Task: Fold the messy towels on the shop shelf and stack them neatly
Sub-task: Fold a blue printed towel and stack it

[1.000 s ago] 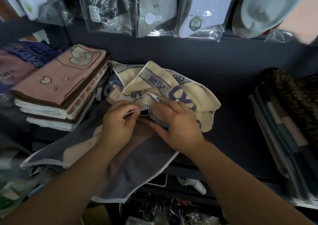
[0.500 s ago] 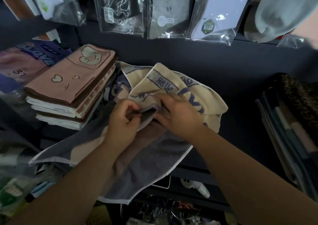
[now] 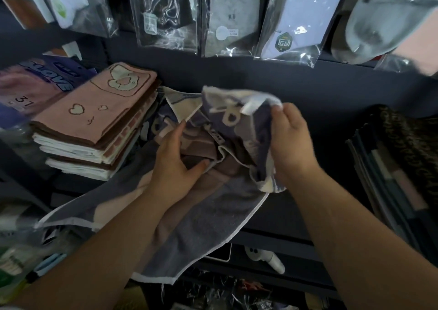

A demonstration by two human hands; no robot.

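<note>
Towels in a folded stack (image 3: 94, 129), a pink one on top, are sitting at the left of the shelf (image 3: 277, 215), just beside a purple packet (image 3: 35, 89) printed 31. Above, clear bags (image 3: 227, 15) are hanging in a row, the middle 3 holding black, grey and white cloth.

The left hand (image 3: 175, 165) is lying released, fingers straight, pressing on a brown towel (image 3: 199, 151) in the loose heap. Beneath, a grey towel (image 3: 208, 219) is spreading flat and slantwise, 1 corner hanging over the shelf's front edge.

The right hand (image 3: 291, 143) is pinching the white hem of the cream-and-purple towel (image 3: 232, 120), holding it up off the heap. The towel is bunching, its length running from the raised corner down toward the wrist, purple side showing. 0.5 s ago it was lying cream side up with both hands at its near edge. Now it is turned over and the left hand is off it.

Dark folded cloths (image 3: 398, 167) are lying stacked at the far right.
</note>
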